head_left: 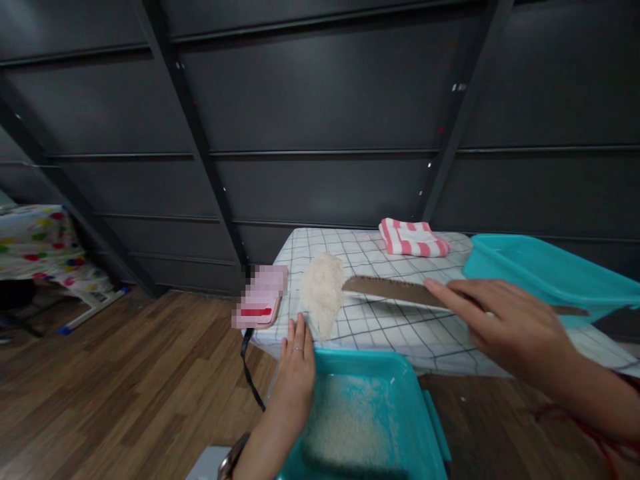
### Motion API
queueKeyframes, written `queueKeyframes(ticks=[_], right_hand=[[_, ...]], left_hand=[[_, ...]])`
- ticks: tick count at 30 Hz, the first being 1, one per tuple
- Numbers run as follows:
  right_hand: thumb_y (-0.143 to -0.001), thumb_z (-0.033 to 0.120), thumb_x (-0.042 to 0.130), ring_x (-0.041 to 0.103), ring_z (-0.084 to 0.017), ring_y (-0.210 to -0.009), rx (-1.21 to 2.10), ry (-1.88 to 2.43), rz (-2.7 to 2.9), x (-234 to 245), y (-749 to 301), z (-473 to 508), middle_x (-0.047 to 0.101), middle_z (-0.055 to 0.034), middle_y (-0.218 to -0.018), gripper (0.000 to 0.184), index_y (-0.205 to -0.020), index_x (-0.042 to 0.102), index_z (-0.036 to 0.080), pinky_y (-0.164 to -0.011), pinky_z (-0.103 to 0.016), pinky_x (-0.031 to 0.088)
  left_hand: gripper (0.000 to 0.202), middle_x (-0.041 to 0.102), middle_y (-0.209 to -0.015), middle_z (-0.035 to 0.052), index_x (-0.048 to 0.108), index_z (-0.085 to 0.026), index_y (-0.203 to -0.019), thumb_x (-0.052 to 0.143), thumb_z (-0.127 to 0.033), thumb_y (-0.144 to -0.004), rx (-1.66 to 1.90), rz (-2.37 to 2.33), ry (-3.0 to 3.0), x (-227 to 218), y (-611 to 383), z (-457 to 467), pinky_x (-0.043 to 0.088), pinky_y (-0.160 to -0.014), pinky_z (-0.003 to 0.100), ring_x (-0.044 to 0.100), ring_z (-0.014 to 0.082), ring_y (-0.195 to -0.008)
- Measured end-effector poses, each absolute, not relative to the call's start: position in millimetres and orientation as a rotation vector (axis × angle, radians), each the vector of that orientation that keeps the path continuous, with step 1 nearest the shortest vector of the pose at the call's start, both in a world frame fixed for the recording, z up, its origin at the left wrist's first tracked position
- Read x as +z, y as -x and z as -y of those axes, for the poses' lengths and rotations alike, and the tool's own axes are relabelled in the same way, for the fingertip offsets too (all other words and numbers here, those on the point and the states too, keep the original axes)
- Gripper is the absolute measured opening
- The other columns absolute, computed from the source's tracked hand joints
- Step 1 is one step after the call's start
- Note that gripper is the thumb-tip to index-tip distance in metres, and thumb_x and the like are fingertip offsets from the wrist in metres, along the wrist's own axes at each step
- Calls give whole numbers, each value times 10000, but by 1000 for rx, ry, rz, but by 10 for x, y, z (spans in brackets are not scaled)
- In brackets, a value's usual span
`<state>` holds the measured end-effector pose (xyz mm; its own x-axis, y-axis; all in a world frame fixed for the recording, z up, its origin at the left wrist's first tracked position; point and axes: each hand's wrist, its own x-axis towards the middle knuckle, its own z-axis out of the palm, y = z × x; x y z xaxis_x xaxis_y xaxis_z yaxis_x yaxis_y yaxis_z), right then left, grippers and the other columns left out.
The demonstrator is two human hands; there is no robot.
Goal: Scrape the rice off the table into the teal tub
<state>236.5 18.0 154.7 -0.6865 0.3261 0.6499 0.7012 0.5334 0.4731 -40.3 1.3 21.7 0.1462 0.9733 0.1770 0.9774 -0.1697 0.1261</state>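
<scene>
My right hand (510, 327) is closed around a long, flat ruler (395, 288) with marks along its upper edge. The ruler's rounded end reaches left, to the right side of a pile of white rice-like grains (323, 287) on the checked cloth. My left hand (297, 360) lies with its fingers stretched out at the table's front edge, just below the pile. Beside that hand is a turquoise tray (400, 363), below the table edge, with a layer of the same grains on its bottom.
A second turquoise tray (545, 250) stands at the table's right end. A folded red-and-white striped cloth (413, 239) lies at the back. On the left edge sits a pink phone-like object (265, 290), partly blurred, with a black strap (245, 363) hanging down. Dark panels rise behind.
</scene>
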Motion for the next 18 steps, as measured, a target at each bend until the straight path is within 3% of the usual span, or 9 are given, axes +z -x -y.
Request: queueKeyframes(ticks=[5, 11, 18], right_hand=[[-795, -20, 328, 550, -187, -683, -1102, 938, 2269, 1528, -2242, -1030, 632, -87, -803, 455, -1171, 542, 121, -602, -304, 414], [-755, -39, 350, 548, -206, -731, -959, 1144, 2391, 1456, -1971, -1597, 636, -133, -852, 498, -1212, 512, 77, -628, -311, 388], [-712, -34, 394, 566, -219, -769, -943, 1090, 2431, 1441, -1989, -1470, 643, -136, -893, 478, -1153, 547, 69, -660, -316, 411]], left_hand=[[853, 183, -1419, 210, 262, -46, -1356, 238, 181, -534, -333, 2009, 2354, 217, 392, -12, 264, -1035, 515, -40, 283, -1259], [911, 166, -1424, 199, 122, -112, -1399, 251, 173, -543, -346, 2018, 2365, 204, 396, -15, 267, -1026, 534, -20, 284, -1271], [862, 169, -1429, 204, 239, -62, -1369, 245, 169, -538, -302, 2052, 2352, 236, 376, -3, 261, -1037, 513, -35, 278, -1272]])
